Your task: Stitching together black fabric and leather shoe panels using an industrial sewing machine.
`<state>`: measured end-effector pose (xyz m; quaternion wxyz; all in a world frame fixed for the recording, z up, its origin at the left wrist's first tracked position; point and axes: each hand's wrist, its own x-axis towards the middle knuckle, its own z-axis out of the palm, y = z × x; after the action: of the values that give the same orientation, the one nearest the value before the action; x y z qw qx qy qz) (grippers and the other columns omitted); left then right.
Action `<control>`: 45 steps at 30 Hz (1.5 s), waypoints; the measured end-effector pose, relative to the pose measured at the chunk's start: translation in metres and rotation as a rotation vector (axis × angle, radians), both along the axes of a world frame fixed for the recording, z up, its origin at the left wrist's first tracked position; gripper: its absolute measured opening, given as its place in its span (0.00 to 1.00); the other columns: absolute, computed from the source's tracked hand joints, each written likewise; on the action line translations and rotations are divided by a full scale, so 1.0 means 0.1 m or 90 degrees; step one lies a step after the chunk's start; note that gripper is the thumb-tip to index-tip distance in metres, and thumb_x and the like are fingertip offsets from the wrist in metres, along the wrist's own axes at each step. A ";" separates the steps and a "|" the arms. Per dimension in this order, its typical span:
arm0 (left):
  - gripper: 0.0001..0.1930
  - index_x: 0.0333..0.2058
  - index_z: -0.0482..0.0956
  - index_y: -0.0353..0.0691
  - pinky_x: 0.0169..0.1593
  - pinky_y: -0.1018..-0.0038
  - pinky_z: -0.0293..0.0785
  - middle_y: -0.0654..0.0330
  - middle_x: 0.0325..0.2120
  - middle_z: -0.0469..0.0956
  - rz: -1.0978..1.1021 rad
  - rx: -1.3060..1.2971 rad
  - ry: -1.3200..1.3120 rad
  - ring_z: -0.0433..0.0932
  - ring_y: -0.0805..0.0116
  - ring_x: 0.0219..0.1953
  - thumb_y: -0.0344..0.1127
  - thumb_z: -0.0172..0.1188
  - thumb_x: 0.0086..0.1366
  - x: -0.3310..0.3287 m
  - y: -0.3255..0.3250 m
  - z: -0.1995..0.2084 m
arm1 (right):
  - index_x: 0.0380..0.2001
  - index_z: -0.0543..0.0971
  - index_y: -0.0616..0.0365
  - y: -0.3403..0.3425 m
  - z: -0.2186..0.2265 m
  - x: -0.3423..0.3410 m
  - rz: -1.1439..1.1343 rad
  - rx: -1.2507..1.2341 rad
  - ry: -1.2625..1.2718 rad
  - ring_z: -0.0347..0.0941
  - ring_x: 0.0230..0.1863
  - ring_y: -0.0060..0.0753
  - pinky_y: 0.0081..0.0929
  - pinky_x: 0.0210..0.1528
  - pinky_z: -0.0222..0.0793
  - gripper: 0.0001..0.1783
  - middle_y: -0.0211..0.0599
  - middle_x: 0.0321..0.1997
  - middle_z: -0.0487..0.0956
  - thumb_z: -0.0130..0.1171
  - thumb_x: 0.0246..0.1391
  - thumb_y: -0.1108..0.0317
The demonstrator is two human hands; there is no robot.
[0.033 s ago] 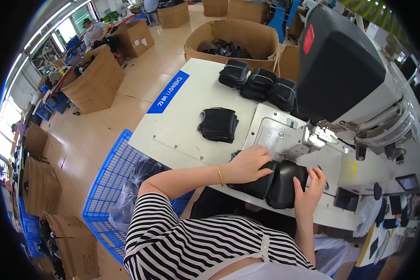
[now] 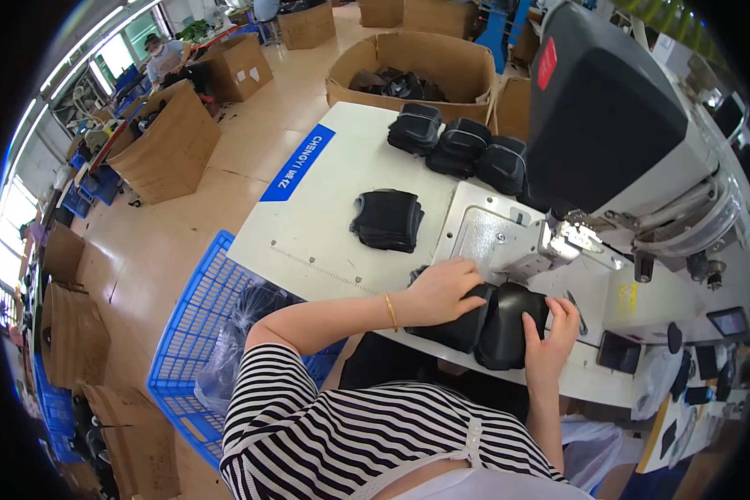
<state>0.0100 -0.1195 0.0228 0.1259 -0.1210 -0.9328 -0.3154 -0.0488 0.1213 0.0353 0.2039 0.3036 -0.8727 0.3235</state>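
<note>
White table (image 2: 325, 208), glossy black pad (image 2: 508, 325)

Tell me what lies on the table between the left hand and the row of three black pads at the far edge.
In the head view, one stack of black pads lies on the white table between the left hand and the row of three black pads; otherwise bare tabletop.

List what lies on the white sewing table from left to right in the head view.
Blue label strip → lone stack of black pads → left hand → black pad being held → right hand → sewing machine.
</note>
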 end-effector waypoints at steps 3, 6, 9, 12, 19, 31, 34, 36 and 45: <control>0.16 0.42 0.78 0.34 0.48 0.64 0.72 0.53 0.41 0.76 0.020 -0.031 0.095 0.75 0.54 0.44 0.38 0.64 0.58 0.08 0.08 0.00 | 0.47 0.74 0.63 0.06 -0.03 -0.02 0.006 -0.030 -0.058 0.68 0.46 0.42 0.36 0.52 0.62 0.24 0.40 0.42 0.72 0.69 0.46 0.70; 0.14 0.41 0.79 0.35 0.47 0.65 0.73 0.55 0.41 0.77 0.028 -0.068 0.184 0.77 0.57 0.43 0.35 0.64 0.57 0.08 0.09 0.01 | 0.48 0.74 0.63 0.01 -0.08 -0.06 -0.023 -0.064 -0.116 0.66 0.40 0.37 0.32 0.48 0.63 0.25 0.38 0.37 0.71 0.69 0.46 0.71; 0.11 0.38 0.80 0.36 0.49 0.65 0.73 0.56 0.40 0.77 0.028 -0.128 0.274 0.77 0.57 0.45 0.30 0.65 0.55 0.07 0.09 -0.03 | 0.50 0.74 0.62 0.02 -0.20 -0.09 -0.046 -0.073 -0.023 0.69 0.35 0.38 0.36 0.46 0.63 0.25 0.37 0.32 0.72 0.68 0.49 0.69; 0.08 0.33 0.78 0.36 0.43 0.62 0.71 0.55 0.33 0.75 -0.012 -0.021 0.227 0.75 0.54 0.38 0.23 0.64 0.53 0.03 0.07 0.09 | 0.47 0.75 0.66 0.04 -0.16 -0.12 -0.009 -0.106 -0.049 0.72 0.34 0.42 0.34 0.40 0.68 0.15 0.44 0.33 0.75 0.59 0.56 0.76; 0.09 0.36 0.82 0.35 0.36 0.75 0.74 0.56 0.30 0.79 0.009 0.132 0.110 0.79 0.63 0.32 0.21 0.65 0.55 -0.13 -0.01 0.06 | 0.41 0.77 0.64 0.11 -0.16 -0.22 0.031 -0.195 -0.147 0.73 0.30 0.33 0.28 0.35 0.69 0.10 0.39 0.31 0.77 0.61 0.55 0.75; 0.09 0.32 0.83 0.34 0.36 0.79 0.74 0.58 0.30 0.80 -0.013 0.236 0.145 0.79 0.69 0.30 0.17 0.67 0.51 0.03 0.05 0.41 | 0.40 0.79 0.65 0.27 0.01 -0.12 -0.019 -0.308 -0.116 0.75 0.31 0.23 0.20 0.37 0.71 0.08 0.37 0.34 0.81 0.61 0.57 0.75; 0.07 0.31 0.83 0.34 0.36 0.81 0.72 0.60 0.29 0.80 -0.061 0.330 0.077 0.77 0.72 0.30 0.18 0.67 0.53 0.05 0.19 0.84 | 0.40 0.79 0.65 0.22 0.26 -0.01 -0.029 -0.358 -0.058 0.76 0.33 0.18 0.17 0.39 0.72 0.08 0.36 0.34 0.81 0.61 0.57 0.76; 0.08 0.31 0.83 0.34 0.37 0.81 0.71 0.60 0.29 0.79 -0.086 0.312 0.074 0.77 0.72 0.30 0.18 0.67 0.52 -0.03 0.33 0.96 | 0.41 0.79 0.64 0.08 0.41 0.06 0.108 -0.359 -0.153 0.75 0.32 0.17 0.17 0.38 0.71 0.07 0.37 0.33 0.81 0.60 0.58 0.76; 0.06 0.28 0.80 0.34 0.42 0.81 0.74 0.61 0.32 0.81 -0.037 0.400 -0.016 0.77 0.77 0.36 0.19 0.67 0.54 -0.18 0.48 0.94 | 0.42 0.76 0.65 -0.06 0.39 0.11 0.254 -0.478 -0.357 0.74 0.31 0.15 0.13 0.33 0.69 0.07 0.32 0.31 0.81 0.56 0.61 0.77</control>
<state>-0.0080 -0.0718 0.1165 0.1363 -0.0988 -0.7872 -0.5933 -0.0377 0.1151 0.0740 -0.0090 0.2715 -0.6423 0.7167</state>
